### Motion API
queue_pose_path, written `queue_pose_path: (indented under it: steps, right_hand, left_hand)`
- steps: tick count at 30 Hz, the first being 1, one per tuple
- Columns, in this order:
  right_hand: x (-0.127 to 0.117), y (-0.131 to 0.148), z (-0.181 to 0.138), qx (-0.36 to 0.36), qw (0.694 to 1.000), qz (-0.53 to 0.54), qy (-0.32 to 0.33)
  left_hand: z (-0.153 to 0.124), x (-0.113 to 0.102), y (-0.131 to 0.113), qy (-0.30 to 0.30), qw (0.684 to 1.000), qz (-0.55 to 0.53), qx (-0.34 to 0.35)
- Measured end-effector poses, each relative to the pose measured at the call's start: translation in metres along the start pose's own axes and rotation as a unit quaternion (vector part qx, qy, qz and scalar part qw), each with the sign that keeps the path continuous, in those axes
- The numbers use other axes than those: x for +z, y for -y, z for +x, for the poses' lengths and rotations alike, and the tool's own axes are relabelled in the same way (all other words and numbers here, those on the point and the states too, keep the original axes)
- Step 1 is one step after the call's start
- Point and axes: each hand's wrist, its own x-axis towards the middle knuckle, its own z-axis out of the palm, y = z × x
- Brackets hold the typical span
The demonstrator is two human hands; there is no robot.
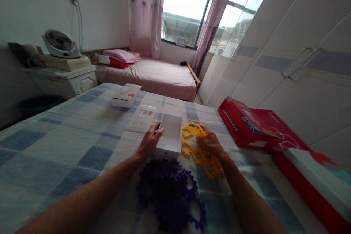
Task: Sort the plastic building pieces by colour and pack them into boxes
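An open, white rectangular box point(170, 131) lies in front of me with its hollow side up; nothing shows inside it. My left hand point(150, 140) grips its left wall, thumb over the rim and fingers outside. To the right of the box, my right hand point(210, 140) has its fingers closed on yellow interlocking toy pieces point(202, 131); its fingertips are partly hidden. More yellow pieces point(204, 159), some with window-like grids, lie just below that hand. Nearest me is a heap of dark purple notched pieces point(167, 190) of the same sort.
A white printed sheet point(142, 117) lies left of the box, and a white carton point(126, 95) stands farther back. Red boxes point(246, 124) line the right side of the checked tablecloth point(93, 157). Beyond are a bed point(164, 75), a fan point(61, 44) and tall wardrobes point(287, 44).
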Motion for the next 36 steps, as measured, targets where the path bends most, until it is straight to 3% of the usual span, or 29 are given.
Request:
queue_pose_path:
  steps: [6, 8, 12, 15, 18, 22, 25, 28, 30, 33, 36]
  right_hand:
    - [-0.011, 0.008, 0.005, 0.054, 0.978, 0.194, -0.057]
    - [-0.010, 0.025, 0.011, 0.050, 0.965, 0.256, -0.021]
    - [0.010, 0.067, 0.023, 0.030, 0.945, 0.307, 0.112]
    - [0.029, 0.087, 0.030, 0.050, 0.961, 0.244, 0.123]
    - [0.034, 0.089, 0.029, 0.046, 0.988, 0.134, 0.065]
    - [0.009, 0.069, 0.017, 0.003, 0.998, 0.065, 0.027]
    - [-0.022, 0.037, -0.003, 0.013, 0.998, -0.056, 0.026]
    - [-0.046, 0.003, -0.030, 0.059, 0.979, -0.183, 0.069]
    - [-0.054, -0.013, -0.047, 0.083, 0.970, -0.192, 0.120]
    - [-0.052, -0.018, -0.064, 0.089, 0.966, -0.174, 0.168]
    - [-0.043, -0.012, -0.069, 0.088, 0.963, -0.202, 0.153]
  left_hand:
    - [0.001, 0.001, 0.004, 0.002, 1.000, 0.002, 0.011]
    - [0.001, 0.001, 0.003, 0.000, 1.000, 0.004, 0.010]
    - [0.000, 0.001, 0.000, -0.004, 1.000, 0.006, 0.010]
    - [-0.001, 0.000, 0.000, 0.001, 1.000, 0.000, 0.009]
    - [0.000, -0.001, 0.001, 0.017, 1.000, -0.007, 0.009]
    - [0.000, -0.001, 0.001, 0.010, 1.000, 0.005, 0.012]
    - [0.000, 0.000, 0.000, -0.007, 1.000, 0.001, 0.011]
    - [0.001, 0.000, 0.000, 0.000, 1.000, -0.012, -0.004]
    - [0.001, 0.000, 0.001, 0.006, 1.000, -0.015, -0.008]
    - [0.002, -0.001, 0.002, 0.017, 0.999, -0.030, -0.006]
    - [0.001, -0.002, 0.001, 0.046, 0.997, -0.054, -0.038]
